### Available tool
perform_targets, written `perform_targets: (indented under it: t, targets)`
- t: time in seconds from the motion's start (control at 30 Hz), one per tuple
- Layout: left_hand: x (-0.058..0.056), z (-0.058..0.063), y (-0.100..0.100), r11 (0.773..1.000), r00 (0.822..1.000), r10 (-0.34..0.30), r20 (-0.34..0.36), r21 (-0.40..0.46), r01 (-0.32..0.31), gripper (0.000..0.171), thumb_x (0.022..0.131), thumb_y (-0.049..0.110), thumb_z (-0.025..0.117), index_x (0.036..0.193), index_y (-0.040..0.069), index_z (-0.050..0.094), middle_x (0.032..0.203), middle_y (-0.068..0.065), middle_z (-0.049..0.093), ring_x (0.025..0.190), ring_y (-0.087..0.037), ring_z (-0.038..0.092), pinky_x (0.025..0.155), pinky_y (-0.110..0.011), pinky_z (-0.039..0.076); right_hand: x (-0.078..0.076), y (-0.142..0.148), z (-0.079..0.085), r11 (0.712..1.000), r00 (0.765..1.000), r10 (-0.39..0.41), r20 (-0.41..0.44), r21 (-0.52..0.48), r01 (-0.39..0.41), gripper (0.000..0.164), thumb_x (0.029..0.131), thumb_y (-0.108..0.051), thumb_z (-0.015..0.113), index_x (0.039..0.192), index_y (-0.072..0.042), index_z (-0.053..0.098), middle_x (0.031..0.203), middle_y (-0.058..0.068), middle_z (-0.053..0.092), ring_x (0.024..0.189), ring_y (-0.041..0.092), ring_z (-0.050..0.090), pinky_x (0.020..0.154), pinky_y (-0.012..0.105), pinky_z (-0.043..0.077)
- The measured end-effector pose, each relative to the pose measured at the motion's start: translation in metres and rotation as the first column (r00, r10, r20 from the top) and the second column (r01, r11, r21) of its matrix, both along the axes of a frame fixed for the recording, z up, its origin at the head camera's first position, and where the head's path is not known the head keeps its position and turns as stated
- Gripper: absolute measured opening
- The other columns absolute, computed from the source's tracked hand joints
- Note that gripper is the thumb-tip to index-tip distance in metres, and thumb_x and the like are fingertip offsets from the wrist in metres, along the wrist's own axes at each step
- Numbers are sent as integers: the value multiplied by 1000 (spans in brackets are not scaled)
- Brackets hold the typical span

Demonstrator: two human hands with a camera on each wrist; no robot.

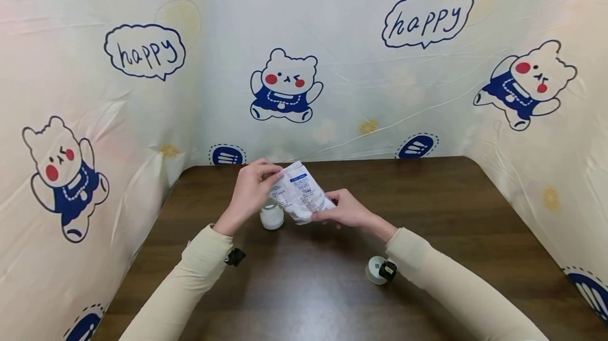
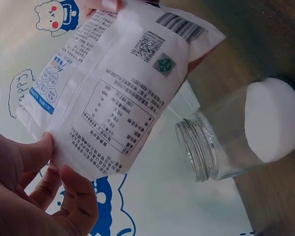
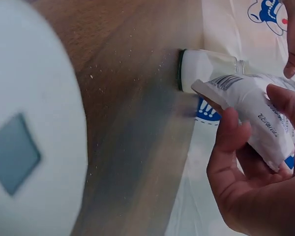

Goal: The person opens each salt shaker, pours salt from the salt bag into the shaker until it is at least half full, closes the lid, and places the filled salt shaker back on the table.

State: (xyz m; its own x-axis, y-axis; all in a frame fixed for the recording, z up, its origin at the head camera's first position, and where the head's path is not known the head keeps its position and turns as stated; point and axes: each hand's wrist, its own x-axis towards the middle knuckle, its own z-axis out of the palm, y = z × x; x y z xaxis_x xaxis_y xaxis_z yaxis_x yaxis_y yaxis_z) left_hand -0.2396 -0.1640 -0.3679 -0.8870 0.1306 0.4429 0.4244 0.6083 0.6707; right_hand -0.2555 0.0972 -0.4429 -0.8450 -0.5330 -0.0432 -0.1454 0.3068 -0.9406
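A white printed packet (image 1: 304,193) is held tilted above the table by both hands. My left hand (image 1: 254,185) pinches its upper left corner between thumb and fingers. At the lower right end, my right hand (image 1: 349,209) grips it, thumb on the near face. A barcode, a QR code and a printed table show on the packet (image 2: 118,93) in the left wrist view. Just below and left of it stands an uncapped glass jar (image 1: 272,217), partly filled with something white. Neither hand touches the jar (image 2: 206,147).
A white round lid-like piece (image 1: 375,268) with a grey diamond mark lies under my right wrist, close to that wrist's camera. Small pale crumbs dot the brown table (image 3: 123,98). Printed cloth (image 1: 351,93) hangs around the table's back and sides.
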Motion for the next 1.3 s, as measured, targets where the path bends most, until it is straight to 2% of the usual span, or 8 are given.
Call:
perform_targets:
  t: [0.17, 0.3, 0.6, 0.77, 1.0, 1.13, 1.3]
  targets:
    - [1, 0, 3, 1000, 1000, -26, -7, -10, 26, 11, 95, 0, 77, 105, -2, 82, 94, -8, 72, 84, -23, 65, 72, -35, 51, 2, -2, -2, 1000, 999, -3, -53, 2, 3, 39, 87, -20, 87, 120, -2, 76, 102, 6, 77, 80, 24, 64, 66, 30, 50]
    - [2, 1, 4, 999, 999, -44, 2, -17, 44, 12, 95, -1, 76, 106, -1, 82, 95, -7, 72, 85, -23, 64, 72, -36, 52, 2, -4, -4, 1000, 996, -5, -87, 24, 7, 40, 85, -19, 89, 118, -1, 76, 102, 5, 78, 83, 17, 65, 73, 30, 53]
    - [2, -2, 7, 996, 997, -79, 18, -49, 80, 14, 95, -2, 76, 108, -1, 82, 100, -7, 72, 92, -25, 64, 76, -38, 56, 5, -7, -5, 994, 993, 19, -118, 109, -6, 41, 84, -22, 90, 117, -3, 75, 98, 2, 77, 81, 16, 66, 72, 31, 55]
    - [5, -2, 11, 991, 996, -92, -20, -102, 90, 12, 95, 2, 78, 106, 1, 83, 100, -6, 72, 95, -26, 62, 78, -40, 52, 8, -6, -6, 994, 991, 36, -126, 106, -22, 44, 87, -22, 88, 122, -1, 73, 103, 3, 77, 84, 16, 67, 75, 32, 56]
    - [5, -5, 12, 982, 990, -127, -69, -151, 115, 12, 94, 3, 79, 105, 3, 84, 99, -4, 71, 95, -26, 58, 77, -40, 49, 21, 0, -2, 994, 991, 35, -127, 104, -22, 50, 93, -26, 83, 134, -1, 67, 117, 7, 74, 98, 20, 68, 86, 36, 57]
    - [5, -6, 13, 978, 986, -153, -71, -151, 141, 12, 94, 2, 78, 104, 3, 84, 98, -3, 70, 95, -24, 57, 77, -38, 50, 27, 5, 4, 990, 987, 25, -158, 138, -3, 50, 94, -27, 82, 134, -2, 67, 115, 7, 73, 94, 21, 67, 82, 37, 56]
    - [6, -6, 16, 970, 981, -187, -52, -165, 177, 11, 94, 2, 78, 103, 6, 84, 97, -1, 68, 95, -22, 55, 76, -36, 51, 39, 13, 21, 983, 971, -41, -236, 164, 82, 51, 94, -27, 82, 136, -4, 66, 112, 8, 71, 83, 20, 62, 67, 33, 53]
